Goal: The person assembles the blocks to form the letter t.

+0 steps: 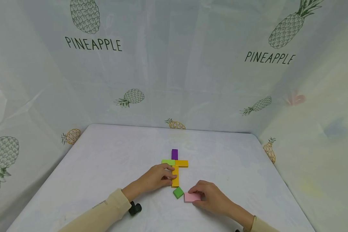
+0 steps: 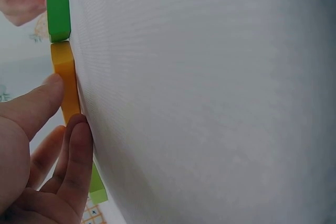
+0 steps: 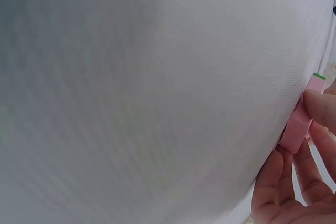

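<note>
My left hand [image 1: 156, 176] rests its thumb and fingertips on a long yellow block [image 1: 175, 182] that lies on the table. Beyond it, a light green block [image 1: 166, 161] and a shorter yellow block [image 1: 182, 163] form a crossbar, with a purple block [image 1: 175, 154] at the top. A green block [image 1: 178, 192], turned like a diamond, sits just below the long yellow one. Between thumb and fingers, my right hand [image 1: 211, 198] pinches a pink block [image 1: 190, 197] flat beside the green block. The right wrist view shows the thumb on one side of the pink block [image 3: 300, 121].
The blocks lie on a white-covered table [image 1: 127, 141]. Around its back and sides hangs a pale curtain [image 1: 191, 80] printed with pineapples. A small black object [image 1: 135, 208] shows at the left wrist.
</note>
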